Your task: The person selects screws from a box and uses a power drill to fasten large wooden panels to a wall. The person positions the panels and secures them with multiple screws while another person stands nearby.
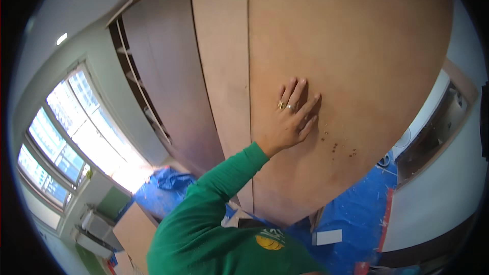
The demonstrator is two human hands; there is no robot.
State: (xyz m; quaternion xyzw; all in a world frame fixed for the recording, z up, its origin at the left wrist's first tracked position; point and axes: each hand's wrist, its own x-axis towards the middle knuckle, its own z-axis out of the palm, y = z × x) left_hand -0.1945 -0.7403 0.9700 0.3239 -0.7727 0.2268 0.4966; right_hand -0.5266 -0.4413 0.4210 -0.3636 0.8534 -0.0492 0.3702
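My left hand (291, 119) lies flat against a large upright light-brown wood panel (356, 61), fingers spread and pointing up, holding nothing. Two rings sit on its fingers. A green sleeve (224, 178) runs from the hand down to my green shirt at the lower edge. A few small dark spots (337, 146) mark the panel just right of and below the hand. A vertical seam (249, 71) left of the hand separates this panel from a narrower one (220, 61). My right hand is out of view.
Darker wardrobe panels (163, 66) with open shelving stand to the left. Bright windows (76, 132) fill the far left. Blue sheeting (356, 209) covers the floor, with a white block (327, 237) and a wooden board (135, 231) lying on it. A doorway (433, 132) opens at right.
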